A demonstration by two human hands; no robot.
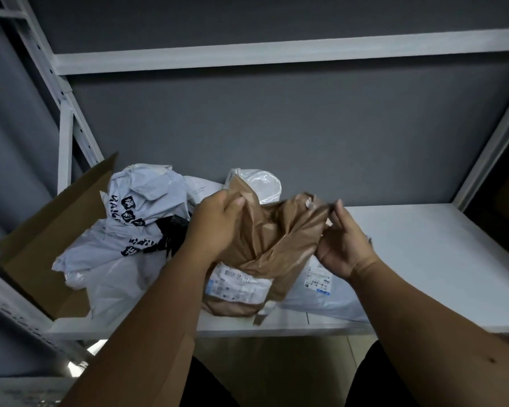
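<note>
Head view: Your left hand (pixel 215 224) and right hand (pixel 344 242) both hold the brown plastic mailer bag (pixel 265 236) over the front half of the white shelf board (pixel 423 259).

- Left hand: the fingers are curled round the bag's upper left edge, with the thumb pressed against the film.
- Right hand: the thumb and fingers pinch the bag's upper right corner, and the film is pulled taut between the two hands.

Condition of the bag: glossy tan film, heavily creased, bunched at the middle and slack toward the top. Its lower end rests on the shelf board near the front edge. A white shipping label (pixel 238 284) is stuck to the lower face; its print is too small to read.

Surroundings:
- A white parcel (pixel 321 292) with its own label lies under the bag's right side, touching it.
- A grey printed bag (pixel 141 201) lies just left of your left hand, partly inside an open cardboard box (pixel 56 230) at the shelf's left end.
- A clear-wrapped white parcel (pixel 259 183) stands behind the brown bag.
</note>
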